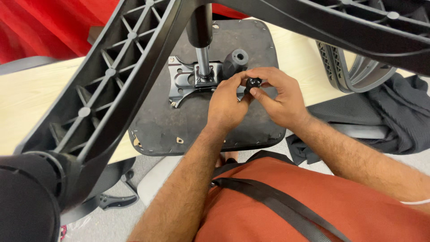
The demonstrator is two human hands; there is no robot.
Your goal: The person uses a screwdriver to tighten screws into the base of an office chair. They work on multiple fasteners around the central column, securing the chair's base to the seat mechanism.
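small black knob (254,82), round, pinched between fingertips

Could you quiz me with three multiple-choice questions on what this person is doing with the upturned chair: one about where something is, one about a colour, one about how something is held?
1. Where does the upturned seat lie?
A. On a pale wooden table
B. On the floor
C. On a shelf

2. What colour is the small round knob?
A. Red
B. White
C. Black

3. How is the knob held?
A. By one hand alone
B. Between the fingertips of both hands
C. It lies untouched

Answers:
1. A, since the table shows pale on both sides of the seat.
2. C, as it is glossy black like the chair base.
3. B, because the left hand and the right hand both pinch it above the metal plate.
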